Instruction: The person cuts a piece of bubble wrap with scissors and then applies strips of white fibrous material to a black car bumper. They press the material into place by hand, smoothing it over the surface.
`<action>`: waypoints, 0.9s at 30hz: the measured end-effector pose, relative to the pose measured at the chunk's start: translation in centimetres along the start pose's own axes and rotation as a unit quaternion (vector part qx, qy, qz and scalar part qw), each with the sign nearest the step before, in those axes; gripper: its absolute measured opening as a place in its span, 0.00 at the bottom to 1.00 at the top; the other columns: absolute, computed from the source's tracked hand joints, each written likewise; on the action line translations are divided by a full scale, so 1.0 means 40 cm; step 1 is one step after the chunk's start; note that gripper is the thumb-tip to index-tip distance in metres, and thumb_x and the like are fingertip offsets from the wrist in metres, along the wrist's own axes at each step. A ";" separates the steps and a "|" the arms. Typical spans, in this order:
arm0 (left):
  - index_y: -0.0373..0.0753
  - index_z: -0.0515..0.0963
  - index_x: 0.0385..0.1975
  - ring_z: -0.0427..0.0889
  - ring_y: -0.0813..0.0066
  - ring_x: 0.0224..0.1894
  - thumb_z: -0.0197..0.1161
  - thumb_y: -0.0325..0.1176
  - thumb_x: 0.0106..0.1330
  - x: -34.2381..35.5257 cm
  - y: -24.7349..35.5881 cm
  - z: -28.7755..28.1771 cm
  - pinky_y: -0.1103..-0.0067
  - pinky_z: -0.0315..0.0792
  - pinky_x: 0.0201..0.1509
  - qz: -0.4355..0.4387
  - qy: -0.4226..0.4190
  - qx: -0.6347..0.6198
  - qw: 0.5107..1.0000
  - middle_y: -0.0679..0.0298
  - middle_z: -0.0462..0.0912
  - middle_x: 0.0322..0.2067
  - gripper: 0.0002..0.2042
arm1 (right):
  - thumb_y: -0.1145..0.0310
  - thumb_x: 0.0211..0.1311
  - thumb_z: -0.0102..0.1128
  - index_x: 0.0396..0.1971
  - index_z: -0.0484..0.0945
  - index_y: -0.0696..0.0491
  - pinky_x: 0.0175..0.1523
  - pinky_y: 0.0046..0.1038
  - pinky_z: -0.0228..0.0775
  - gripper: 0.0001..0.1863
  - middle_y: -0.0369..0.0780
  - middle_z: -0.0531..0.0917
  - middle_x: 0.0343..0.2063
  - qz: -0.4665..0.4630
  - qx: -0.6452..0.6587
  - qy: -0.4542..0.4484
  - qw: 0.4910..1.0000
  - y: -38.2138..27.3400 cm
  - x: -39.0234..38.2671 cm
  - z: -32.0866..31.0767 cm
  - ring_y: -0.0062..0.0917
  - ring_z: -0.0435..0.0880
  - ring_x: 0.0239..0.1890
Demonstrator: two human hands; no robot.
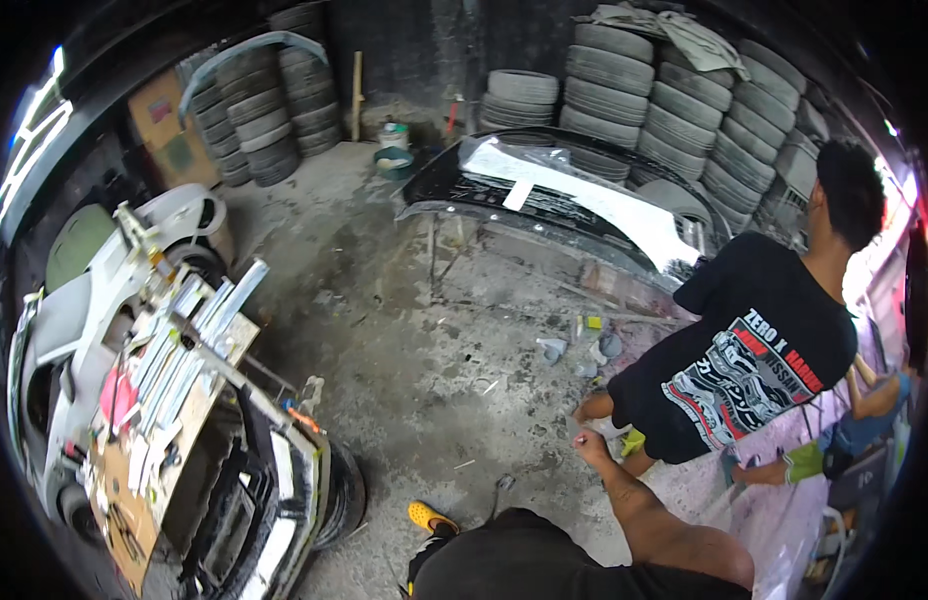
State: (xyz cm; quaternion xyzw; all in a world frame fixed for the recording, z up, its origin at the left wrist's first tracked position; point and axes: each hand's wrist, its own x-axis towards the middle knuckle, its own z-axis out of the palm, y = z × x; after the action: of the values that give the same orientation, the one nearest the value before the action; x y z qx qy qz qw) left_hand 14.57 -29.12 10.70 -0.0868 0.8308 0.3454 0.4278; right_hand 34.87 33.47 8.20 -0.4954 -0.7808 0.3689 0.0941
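Observation:
My right arm reaches forward from the lower right, and my right hand (591, 450) is closed, with a tiny pinkish-red spot showing at its fingers. Whatever it holds is too small to name. Just beyond it is the hand (594, 408) of a person in a black T-shirt (754, 350), who stands with their back partly toward me. A yellow-green thing (634, 442) shows by that person's leg. My left hand is out of the picture. My yellow clog (432, 516) rests on the stained concrete floor.
A car bumper (274, 500) stands at lower left beside a cluttered workbench (129, 500). Ahead, a dark panel (444, 190) with a white strip (604, 200) sits on a stand. Tire stacks (609, 85) line the wall. Another person's green sleeve (804, 462) shows at right, near plastic sheeting (724, 510).

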 end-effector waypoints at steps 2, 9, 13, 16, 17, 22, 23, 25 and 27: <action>0.32 0.80 0.23 0.77 0.59 0.18 0.65 0.48 0.63 0.108 0.077 -0.077 0.66 0.69 0.24 0.029 -0.030 0.037 0.998 0.51 0.78 0.18 0.21 | 0.66 0.52 0.69 0.29 0.82 0.53 0.38 0.33 0.75 0.08 0.43 0.85 0.26 0.021 -0.029 0.014 0.999 -0.016 -0.069 0.021 0.33 0.84 0.30; 0.28 0.82 0.23 0.81 0.53 0.21 0.68 0.45 0.62 0.510 0.461 -0.226 0.64 0.73 0.27 0.154 -0.131 0.141 0.969 0.46 0.82 0.20 0.21 | 0.65 0.51 0.70 0.25 0.82 0.50 0.40 0.37 0.75 0.07 0.44 0.85 0.27 0.101 -0.019 0.052 0.993 -0.082 -0.276 0.202 0.41 0.84 0.35; 0.27 0.82 0.28 0.85 0.49 0.29 0.62 0.53 0.61 0.697 0.661 -0.204 0.66 0.77 0.35 0.270 -0.069 0.270 0.922 0.41 0.82 0.25 0.27 | 0.61 0.52 0.68 0.26 0.85 0.47 0.43 0.39 0.77 0.07 0.43 0.85 0.28 -0.016 -0.071 0.044 0.996 -0.021 -0.308 0.316 0.41 0.85 0.36; 0.30 0.83 0.29 0.86 0.50 0.31 0.61 0.54 0.61 0.792 0.801 -0.193 0.66 0.77 0.37 0.291 -0.083 0.257 0.918 0.43 0.82 0.24 0.26 | 0.65 0.51 0.65 0.27 0.86 0.47 0.44 0.39 0.78 0.05 0.42 0.85 0.31 0.185 -0.056 0.003 0.981 -0.039 -0.228 0.402 0.37 0.85 0.41; 0.31 0.84 0.29 0.86 0.50 0.31 0.61 0.53 0.62 0.820 0.839 -0.203 0.66 0.77 0.37 0.294 -0.091 0.261 0.915 0.44 0.83 0.23 0.25 | 0.66 0.51 0.64 0.27 0.86 0.47 0.44 0.39 0.78 0.05 0.42 0.85 0.31 0.252 -0.027 -0.006 0.967 -0.114 -0.200 0.404 0.36 0.85 0.42; 0.36 0.84 0.24 0.85 0.58 0.24 0.63 0.51 0.59 0.893 1.063 -0.188 0.68 0.75 0.28 0.371 -0.104 0.375 0.843 0.51 0.82 0.19 0.20 | 0.67 0.53 0.59 0.28 0.86 0.46 0.43 0.40 0.78 0.07 0.43 0.85 0.34 0.057 -0.349 -0.121 0.927 -0.099 0.102 0.389 0.38 0.85 0.42; 0.36 0.84 0.23 0.85 0.58 0.23 0.63 0.50 0.58 0.905 1.115 -0.171 0.68 0.74 0.27 0.370 -0.118 0.348 0.853 0.51 0.82 0.19 0.20 | 0.66 0.53 0.59 0.29 0.85 0.48 0.42 0.40 0.77 0.07 0.44 0.84 0.33 0.029 -0.336 -0.101 0.936 -0.074 0.176 0.369 0.39 0.84 0.40; 0.36 0.83 0.21 0.83 0.58 0.20 0.63 0.49 0.58 0.943 1.181 -0.209 0.68 0.72 0.24 0.355 -0.124 0.292 0.880 0.51 0.81 0.17 0.19 | 0.63 0.55 0.62 0.27 0.83 0.51 0.38 0.38 0.76 0.08 0.45 0.84 0.30 0.055 -0.148 0.030 0.987 -0.117 0.333 0.339 0.39 0.84 0.34; 0.35 0.82 0.19 0.81 0.58 0.18 0.64 0.48 0.57 1.021 1.204 -0.258 0.66 0.72 0.24 0.423 -0.039 0.407 0.809 0.53 0.80 0.15 0.19 | 0.62 0.57 0.65 0.26 0.80 0.54 0.35 0.35 0.74 0.11 0.44 0.83 0.26 0.092 0.016 0.156 0.983 -0.224 0.493 0.297 0.36 0.83 0.29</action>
State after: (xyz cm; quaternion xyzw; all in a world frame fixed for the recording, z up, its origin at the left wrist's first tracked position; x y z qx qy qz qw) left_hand -38.60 6.30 7.38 0.4691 0.8322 0.1257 0.2676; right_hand 12.78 42.22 1.46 -0.6155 -0.7010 0.3067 0.1888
